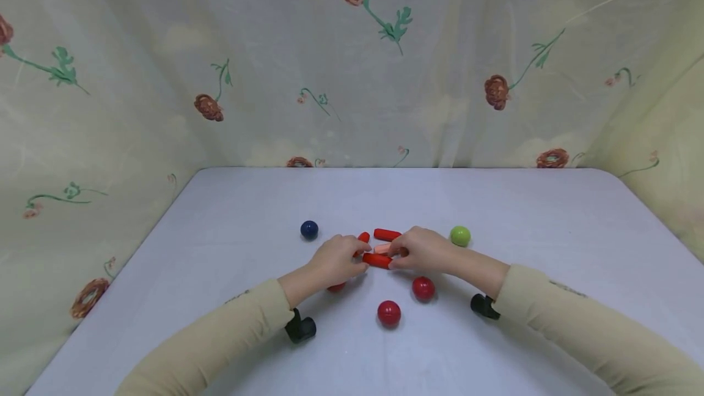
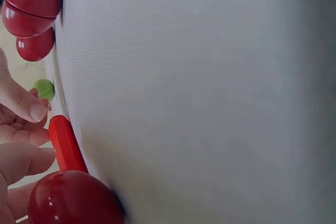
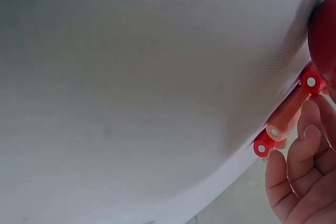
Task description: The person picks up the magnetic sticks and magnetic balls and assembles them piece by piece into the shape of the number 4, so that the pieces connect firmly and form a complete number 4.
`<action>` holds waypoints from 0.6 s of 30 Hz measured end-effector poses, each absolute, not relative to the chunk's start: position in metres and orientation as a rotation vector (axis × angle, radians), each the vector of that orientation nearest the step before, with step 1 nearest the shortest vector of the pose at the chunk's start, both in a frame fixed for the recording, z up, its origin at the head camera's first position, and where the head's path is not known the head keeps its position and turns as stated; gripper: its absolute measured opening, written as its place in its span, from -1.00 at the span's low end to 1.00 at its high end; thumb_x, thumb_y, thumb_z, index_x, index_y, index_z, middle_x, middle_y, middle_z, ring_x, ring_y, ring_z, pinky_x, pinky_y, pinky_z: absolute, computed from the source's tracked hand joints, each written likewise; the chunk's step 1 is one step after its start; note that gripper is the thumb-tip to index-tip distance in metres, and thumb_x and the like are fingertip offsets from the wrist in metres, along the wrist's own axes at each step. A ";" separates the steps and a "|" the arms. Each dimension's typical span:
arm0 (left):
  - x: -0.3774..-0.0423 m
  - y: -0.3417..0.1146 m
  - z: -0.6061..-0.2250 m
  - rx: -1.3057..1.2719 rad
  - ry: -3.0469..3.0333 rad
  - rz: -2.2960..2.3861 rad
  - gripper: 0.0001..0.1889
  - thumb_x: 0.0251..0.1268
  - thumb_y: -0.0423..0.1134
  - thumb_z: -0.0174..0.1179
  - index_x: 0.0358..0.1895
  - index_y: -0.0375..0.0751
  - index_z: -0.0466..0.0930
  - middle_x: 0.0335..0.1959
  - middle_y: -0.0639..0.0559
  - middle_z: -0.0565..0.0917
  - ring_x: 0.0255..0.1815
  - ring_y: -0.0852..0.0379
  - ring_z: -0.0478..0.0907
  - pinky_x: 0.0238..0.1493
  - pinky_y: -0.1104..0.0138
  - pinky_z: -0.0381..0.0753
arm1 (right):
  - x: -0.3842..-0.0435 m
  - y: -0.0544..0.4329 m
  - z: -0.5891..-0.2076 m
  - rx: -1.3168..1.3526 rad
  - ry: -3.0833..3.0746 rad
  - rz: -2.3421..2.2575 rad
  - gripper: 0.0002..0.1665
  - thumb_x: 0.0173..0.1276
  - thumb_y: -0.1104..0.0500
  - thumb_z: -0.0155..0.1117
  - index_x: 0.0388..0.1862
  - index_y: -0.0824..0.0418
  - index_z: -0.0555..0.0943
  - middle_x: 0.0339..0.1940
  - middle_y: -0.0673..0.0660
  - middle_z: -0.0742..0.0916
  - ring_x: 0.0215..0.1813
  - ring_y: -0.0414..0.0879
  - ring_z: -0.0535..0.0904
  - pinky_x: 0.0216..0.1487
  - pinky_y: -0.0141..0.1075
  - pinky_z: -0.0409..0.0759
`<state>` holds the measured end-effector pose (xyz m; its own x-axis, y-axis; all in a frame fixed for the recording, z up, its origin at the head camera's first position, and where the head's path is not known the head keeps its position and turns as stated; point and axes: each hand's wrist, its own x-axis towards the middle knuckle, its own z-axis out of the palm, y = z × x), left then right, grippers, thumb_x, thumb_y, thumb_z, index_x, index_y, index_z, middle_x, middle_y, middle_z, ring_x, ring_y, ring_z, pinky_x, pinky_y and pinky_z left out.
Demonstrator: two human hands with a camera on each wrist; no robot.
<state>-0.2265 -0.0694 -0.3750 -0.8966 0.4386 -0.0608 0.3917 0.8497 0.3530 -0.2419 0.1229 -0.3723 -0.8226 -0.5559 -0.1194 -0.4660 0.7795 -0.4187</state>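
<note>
Several short sticks with white dots on their ends lie grouped between my hands. A red stick is nearest me, a pink stick lies behind it, and another red stick is farthest back. My left hand has its thumb and bent fingers about the near stick's left end, partly covering one more red stick. At the sticks' right ends is my right hand, its fingers loosely bent. Fingertips of the right hand touch or nearly touch the stick ends; no firm grip shows.
Two glossy red balls, one nearer and one farther, lie in front of the right hand. A third red ball is partly hidden under my left hand. Farther back are a dark blue ball and a green ball on the white table.
</note>
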 end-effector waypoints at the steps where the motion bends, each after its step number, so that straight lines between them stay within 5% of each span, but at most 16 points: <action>1: -0.227 -0.069 -0.375 0.655 2.888 0.504 -0.63 0.11 -0.20 0.27 0.03 -0.12 0.59 -0.20 0.02 0.64 -0.28 0.17 0.45 -0.16 0.38 0.54 | -0.242 0.122 -0.372 -0.808 2.740 -0.546 -0.70 0.14 0.11 0.34 -0.12 0.14 0.67 -0.61 -0.10 0.58 -0.54 -0.21 0.40 -0.47 -0.43 0.38; 18: -0.227 -0.066 -0.378 0.684 2.868 0.484 -0.75 0.09 -0.24 0.29 -0.11 -0.10 0.67 -0.28 0.07 0.67 -0.26 0.17 0.48 -0.11 0.35 0.52 | -0.243 0.122 -0.374 -0.781 2.729 -0.535 -0.82 0.13 0.15 0.35 -0.25 0.10 0.68 -0.55 -0.07 0.61 -0.47 -0.20 0.44 -0.43 -0.42 0.43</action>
<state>-0.2267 -0.0661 -0.3775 -0.8840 0.4618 -0.0726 0.4123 0.8435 0.3443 -0.2430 0.1216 -0.3739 -0.8244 -0.5489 -0.1382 -0.4561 0.7887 -0.4122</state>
